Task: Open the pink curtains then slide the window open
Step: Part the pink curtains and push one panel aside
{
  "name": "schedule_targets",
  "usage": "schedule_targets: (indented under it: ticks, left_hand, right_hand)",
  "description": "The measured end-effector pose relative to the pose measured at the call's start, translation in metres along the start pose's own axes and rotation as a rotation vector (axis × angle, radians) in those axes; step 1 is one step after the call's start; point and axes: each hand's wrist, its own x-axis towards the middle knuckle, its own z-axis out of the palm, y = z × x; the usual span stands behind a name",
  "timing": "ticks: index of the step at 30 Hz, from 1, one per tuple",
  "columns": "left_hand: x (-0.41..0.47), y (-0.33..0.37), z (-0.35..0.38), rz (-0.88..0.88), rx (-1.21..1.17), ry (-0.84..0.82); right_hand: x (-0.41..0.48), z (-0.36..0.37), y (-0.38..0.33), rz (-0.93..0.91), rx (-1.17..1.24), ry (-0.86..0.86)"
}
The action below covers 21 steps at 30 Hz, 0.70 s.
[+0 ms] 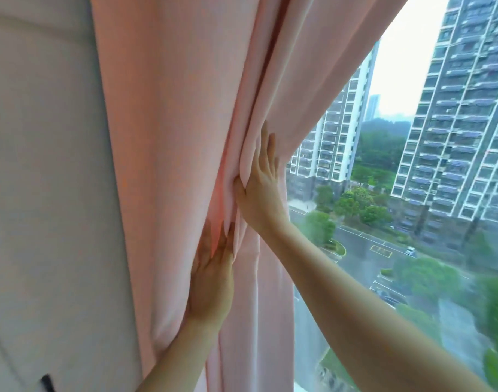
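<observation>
The pink curtain [171,123] hangs bunched in folds across the left and middle of the view. My right hand [263,188] lies flat against the curtain's right edge, fingers pointing up, thumb hooked around a fold. My left hand [214,275] sits lower, palm pressed on the folds with fingers straight and tucked between pleats. To the right, the window glass [383,222] is uncovered and shows tower blocks, trees and a road far below.
A pale padded wall panel [44,193] stands to the left of the curtain. A small dark object [47,382] shows at the bottom left edge. The window frame is not visible.
</observation>
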Motion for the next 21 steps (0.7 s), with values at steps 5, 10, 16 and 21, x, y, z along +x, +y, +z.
schedule_targets:
  ticks: [5, 10, 16, 21]
  left_hand:
    - [0.029, -0.091, 0.016, -0.064, 0.143, -0.112]
    - [0.05, -0.143, 0.022, -0.07, 0.229, -0.124]
    - [0.062, -0.183, 0.045, -0.084, 0.296, -0.164]
    - [0.064, -0.2, 0.053, -0.02, 0.305, -0.112]
  right_hand:
    - [0.046, 0.084, -0.006, -0.079, -0.001, -0.042]
    - [0.076, 0.155, -0.004, -0.11, 0.001, -0.062]
    - [0.094, 0.212, 0.004, -0.148, -0.165, 0.008]
    - [0.095, 0.242, 0.002, -0.139, -0.215, 0.023]
